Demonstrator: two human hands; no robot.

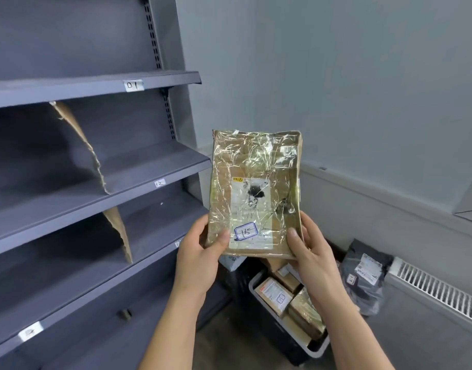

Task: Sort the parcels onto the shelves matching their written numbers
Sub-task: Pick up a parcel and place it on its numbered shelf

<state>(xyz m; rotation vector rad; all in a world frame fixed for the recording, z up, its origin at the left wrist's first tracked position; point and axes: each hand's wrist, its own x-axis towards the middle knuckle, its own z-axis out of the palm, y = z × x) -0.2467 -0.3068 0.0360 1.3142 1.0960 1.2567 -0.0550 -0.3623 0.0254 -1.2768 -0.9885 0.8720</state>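
Note:
I hold a flat brown parcel (256,166) wrapped in shiny clear tape upright in front of me. A blue-framed sticker on its lower part reads 15. My left hand (200,252) grips its lower left corner, thumb on the front. My right hand (309,247) grips the lower right corner the same way. The grey shelf unit (101,166) fills the left. Its shelf edges carry small white tags, one reading 01 (134,85), one reading 12 (159,183), and two lower tags I cannot read.
Torn cardboard dividers (80,145) stand on two shelves. Below my hands a grey bin (320,345) holds several more taped parcels. A dark grey mailer bag (365,276) leans by a white radiator (438,289) at the right wall.

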